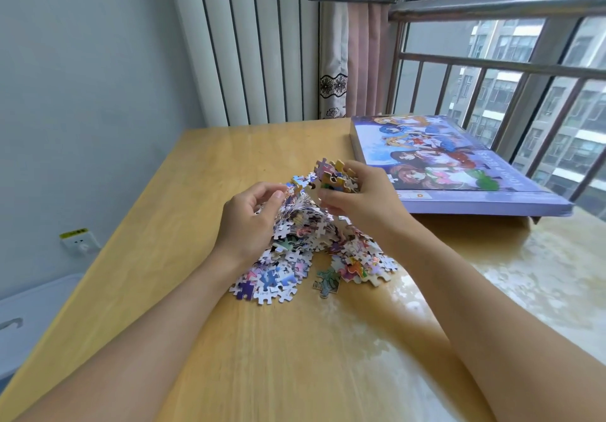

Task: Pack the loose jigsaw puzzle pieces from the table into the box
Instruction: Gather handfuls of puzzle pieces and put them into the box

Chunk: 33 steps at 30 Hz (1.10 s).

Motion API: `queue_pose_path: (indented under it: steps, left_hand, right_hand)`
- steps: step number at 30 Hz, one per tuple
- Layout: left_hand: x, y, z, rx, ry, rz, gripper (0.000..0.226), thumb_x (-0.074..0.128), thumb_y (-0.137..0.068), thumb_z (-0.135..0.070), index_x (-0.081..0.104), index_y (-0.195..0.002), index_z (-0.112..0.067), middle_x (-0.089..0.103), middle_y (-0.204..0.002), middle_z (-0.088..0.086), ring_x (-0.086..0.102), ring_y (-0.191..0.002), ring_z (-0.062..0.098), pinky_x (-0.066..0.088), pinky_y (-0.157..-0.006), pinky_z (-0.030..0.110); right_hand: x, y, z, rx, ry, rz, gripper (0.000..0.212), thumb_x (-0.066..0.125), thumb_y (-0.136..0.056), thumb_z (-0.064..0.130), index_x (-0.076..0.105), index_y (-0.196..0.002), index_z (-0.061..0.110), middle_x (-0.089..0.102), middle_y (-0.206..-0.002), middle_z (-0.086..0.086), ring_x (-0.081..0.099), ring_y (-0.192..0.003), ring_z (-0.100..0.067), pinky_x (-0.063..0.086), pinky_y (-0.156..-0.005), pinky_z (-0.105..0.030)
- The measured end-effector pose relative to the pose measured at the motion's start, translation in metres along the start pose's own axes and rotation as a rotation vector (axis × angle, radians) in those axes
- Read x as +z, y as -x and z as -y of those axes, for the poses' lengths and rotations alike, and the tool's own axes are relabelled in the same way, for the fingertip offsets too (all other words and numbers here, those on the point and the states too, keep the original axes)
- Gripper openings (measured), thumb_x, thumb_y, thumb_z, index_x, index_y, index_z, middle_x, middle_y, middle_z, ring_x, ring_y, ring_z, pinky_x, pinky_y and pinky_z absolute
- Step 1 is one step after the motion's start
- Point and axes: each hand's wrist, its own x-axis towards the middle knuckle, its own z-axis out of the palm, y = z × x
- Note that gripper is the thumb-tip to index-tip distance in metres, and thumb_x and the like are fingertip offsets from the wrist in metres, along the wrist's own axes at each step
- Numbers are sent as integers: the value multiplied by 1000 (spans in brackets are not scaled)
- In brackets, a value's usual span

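hands x2 [249, 221] | box x1 [459, 172] | pcs pile x1 [295, 257], pcs uncountable | table x1 [196, 257]

Both hands cover the middle of the puzzle pile [295, 241], hiding the pieces beneath. The box [459, 172] hides the worktop's [196, 192] far right corner. Box lettering is too blurred to read.
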Motion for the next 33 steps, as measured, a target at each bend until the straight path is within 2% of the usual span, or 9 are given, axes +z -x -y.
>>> queue_pose_path:
  steps: [1,4,10,13,19,22,25,27,33]
  left_hand:
    - [0,0,-1,25,-20,-12,19,57,-99,-28,72,-109,-29,71,-103,-20,62,-102,-7,47,-86,16]
    - [-2,2,-4,120,-98,-39,20,58,-98,-26,71,-112,-26,70,-106,-19,61,-104,-6,48,-90,16]
    - [-7,8,-17,258,-251,21,24,64,-94,-23,68,-117,-27,66,-113,-20,57,-106,-11,46,-91,14]
    - [-1,-6,-41,331,-399,199,38,68,-90,-32,59,-127,-33,59,-124,-19,52,-113,-5,40,-97,19]
    - [63,-30,-82,332,-683,586,97,83,-73,-43,29,-153,-27,33,-156,-4,33,-142,17,34,-114,37]
    - [94,-34,-81,366,-680,502,64,74,-83,-25,49,-143,-24,49,-147,-3,46,-133,20,42,-106,37]
    - [103,-39,-73,327,-542,310,19,61,-93,-21,73,-106,-26,73,-107,-2,65,-99,24,53,-81,36]
    - [106,-42,-70,318,-462,254,15,59,-96,-27,74,-98,-26,74,-95,-2,66,-89,24,54,-73,38]
    - [126,-42,-72,339,-262,142,11,58,-98,-29,66,-101,-21,72,-95,-4,68,-86,19,48,-68,29]
  right_hand:
    - [-1,1,2,31,-76,12,15,76,-86,5,71,-99,11,74,-92,-21,72,-83,-41,60,-80,-56]
    - [-4,7,9,136,-313,68,21,75,-87,1,68,-106,5,74,-99,-22,73,-78,-30,63,-79,-42]
    - [-35,29,26,291,-573,170,21,73,-87,-2,66,-106,3,74,-88,-14,73,-80,-26,61,-69,-29]
    - [-63,38,29,308,-537,169,15,73,-85,-3,69,-97,5,75,-81,-10,74,-78,-25,62,-72,-33]
    - [-101,56,20,400,-551,175,20,71,-84,-8,70,-101,2,76,-87,-13,74,-80,-23,62,-72,-34]
    - [-113,61,11,416,-528,152,20,71,-86,-6,74,-103,4,76,-101,-15,75,-88,-25,61,-73,-34]
    - [-125,66,4,433,-450,145,14,74,-85,-1,79,-90,11,76,-96,-14,75,-86,-26,61,-71,-32]
    - [-131,68,1,458,-420,138,13,76,-85,1,78,-93,11,75,-94,-15,74,-86,-29,60,-71,-32]
    - [-143,54,-8,623,-494,15,25,73,-88,4,67,-112,2,75,-95,-17,74,-84,-27,61,-66,-30]
